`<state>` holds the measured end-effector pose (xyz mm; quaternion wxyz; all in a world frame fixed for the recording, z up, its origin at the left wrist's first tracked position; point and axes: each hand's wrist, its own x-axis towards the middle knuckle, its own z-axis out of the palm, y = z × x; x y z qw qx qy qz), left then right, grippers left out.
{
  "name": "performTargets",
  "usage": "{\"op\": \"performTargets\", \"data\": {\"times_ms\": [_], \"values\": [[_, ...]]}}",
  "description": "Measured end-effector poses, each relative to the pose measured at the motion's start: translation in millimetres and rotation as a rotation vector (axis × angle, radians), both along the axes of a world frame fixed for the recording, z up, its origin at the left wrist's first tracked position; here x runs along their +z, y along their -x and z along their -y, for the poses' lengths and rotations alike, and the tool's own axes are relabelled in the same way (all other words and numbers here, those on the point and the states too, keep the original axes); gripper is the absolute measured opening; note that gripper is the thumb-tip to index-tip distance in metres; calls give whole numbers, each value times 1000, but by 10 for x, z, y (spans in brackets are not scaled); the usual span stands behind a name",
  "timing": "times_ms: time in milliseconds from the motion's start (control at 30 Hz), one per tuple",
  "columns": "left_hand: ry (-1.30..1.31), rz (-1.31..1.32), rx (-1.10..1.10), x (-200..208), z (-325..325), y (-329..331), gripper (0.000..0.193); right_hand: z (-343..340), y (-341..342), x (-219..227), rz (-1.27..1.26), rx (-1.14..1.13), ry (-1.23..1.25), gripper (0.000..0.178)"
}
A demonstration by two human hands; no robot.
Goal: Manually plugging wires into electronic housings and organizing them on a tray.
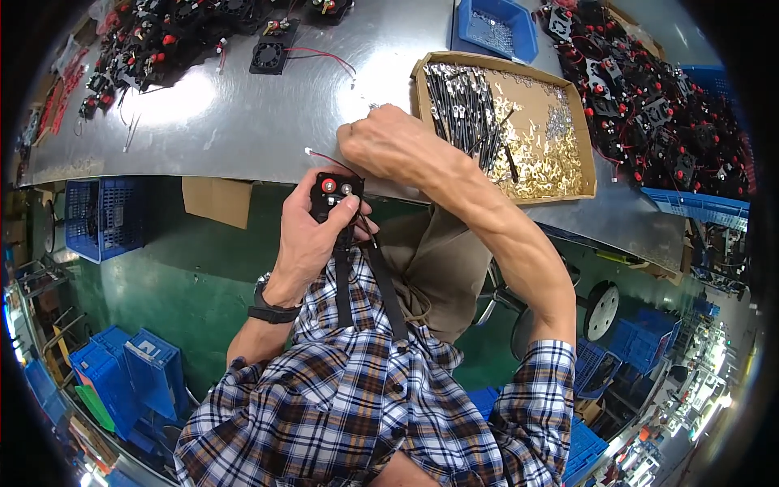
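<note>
My left hand [307,231] is wrapped round a small black module [327,185] just off the table's front edge. A red round terminal and a silver one stand on its upper face, and my thumb lies beside the silver one. A thin red-and-black lead with a white plug runs out from the module, and a black cable hangs beside it. My right hand [381,140] rests at the table, left of a cardboard tray [591,166], its fingers curled inward. What those fingertips hold, if anything, is hidden. The tray carries black cables [462,105] and loose brass lugs [540,174].
On the metal table [268,122] lie a black fan unit [269,55] with a red lead and a dark pile of similar units [162,49] at far left. Another pile [657,122] is at right. A blue bin [497,31] stands behind the tray. Blue crates [104,219] sit below.
</note>
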<state>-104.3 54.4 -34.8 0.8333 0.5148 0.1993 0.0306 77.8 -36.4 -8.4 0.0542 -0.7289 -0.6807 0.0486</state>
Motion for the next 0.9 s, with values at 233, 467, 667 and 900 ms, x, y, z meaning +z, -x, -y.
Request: {"op": "performTargets", "data": {"times_ms": [233,467,667,900], "values": [[-42,-37,-11,144,-42,-71,24,415,359,182,-345,-168,-253,12],[-177,-40,-44,127,-1,-120,23,600,432,-24,-189,-97,-317,35],[-247,-35,-68,185,18,-167,23,663,463,-13,-210,-123,-387,29],[-231,-75,-87,235,54,-166,28,703,508,36,-179,-77,-404,32]]}}
